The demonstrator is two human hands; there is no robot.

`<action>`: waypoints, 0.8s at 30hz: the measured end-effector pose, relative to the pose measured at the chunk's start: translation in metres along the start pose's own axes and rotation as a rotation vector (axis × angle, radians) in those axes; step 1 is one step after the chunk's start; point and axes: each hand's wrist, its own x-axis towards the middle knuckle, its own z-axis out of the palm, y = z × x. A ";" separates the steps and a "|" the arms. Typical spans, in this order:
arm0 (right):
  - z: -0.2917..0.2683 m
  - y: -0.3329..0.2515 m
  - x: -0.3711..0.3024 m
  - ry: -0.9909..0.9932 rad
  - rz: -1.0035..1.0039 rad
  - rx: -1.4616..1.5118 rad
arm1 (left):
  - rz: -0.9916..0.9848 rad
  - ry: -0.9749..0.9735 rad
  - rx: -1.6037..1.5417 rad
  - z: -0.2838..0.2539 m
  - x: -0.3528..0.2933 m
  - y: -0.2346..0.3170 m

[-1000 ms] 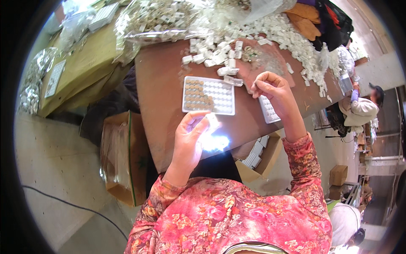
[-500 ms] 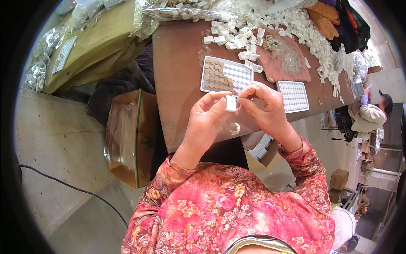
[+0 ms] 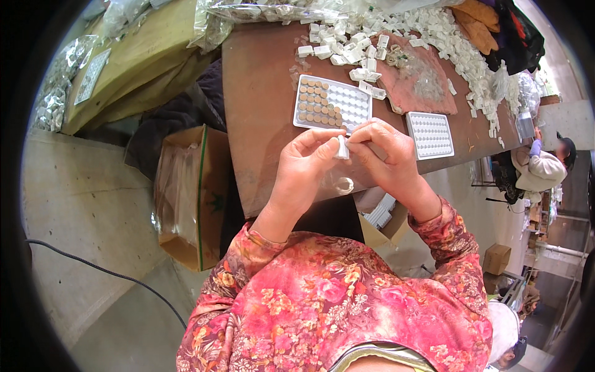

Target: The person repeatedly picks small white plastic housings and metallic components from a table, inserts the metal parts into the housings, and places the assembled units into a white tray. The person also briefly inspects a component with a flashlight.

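Above the table's near edge, my left hand point(image 3: 300, 168) is closed, thumb and fingers pinching a small white plastic piece point(image 3: 342, 150). My right hand point(image 3: 392, 160) meets it from the other side, fingertips pressed together against the piece's right edge. Whether anything tiny sits between the right fingertips is hidden. Just beyond both hands lies a white tray point(image 3: 352, 102) with round wells; brown round discs point(image 3: 313, 99) fill its left part. A second white tray point(image 3: 430, 137), its wells without discs, is to the right of my right hand.
Loose white plastic pieces point(image 3: 351, 54) are heaped along the table's far side, beside a pink cloth point(image 3: 396, 84). A small white ring-shaped coil point(image 3: 344, 185) lies near the front edge. Cardboard boxes point(image 3: 212, 192) stand below the table. Another person point(image 3: 538, 166) is at the far right.
The white piece has turned in my fingers and now shows a narrower side. My right fingertips have come closer, up against it. The view has shifted slightly.
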 end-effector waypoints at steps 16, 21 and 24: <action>-0.001 -0.006 0.001 -0.020 -0.054 -0.090 | -0.015 0.015 0.005 0.000 -0.001 -0.002; 0.000 -0.011 0.003 -0.015 -0.068 -0.063 | -0.043 0.010 0.007 0.002 0.001 -0.001; -0.005 -0.010 -0.003 0.008 -0.038 -0.129 | -0.027 0.023 0.080 0.007 -0.002 0.000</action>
